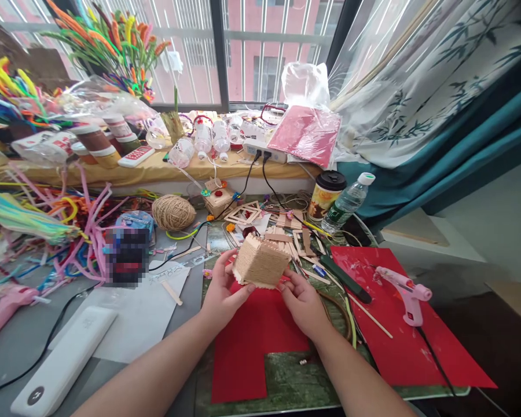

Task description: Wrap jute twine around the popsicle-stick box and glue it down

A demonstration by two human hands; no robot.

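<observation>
Two hands: both on a little twine-wrapped box (260,262) made of craft sticks, held just above a red paper sheet (252,341)
Left hand (223,289): fingers curled around the box's left side, thumb underneath, solid hold
Right hand (301,301): pinching the box's lower right edge
Box spot: middle of the desk, tilted, open top facing away
Nearby: pink glue gun (406,292) resting on another red sheet to the right, ball of twine (172,212) back left, loose sticks (293,240) just behind the box

Home craft corner, pipe cleaners (82,231), glue gun (406,292), twine ball (173,212), window curtains (438,87)
</observation>
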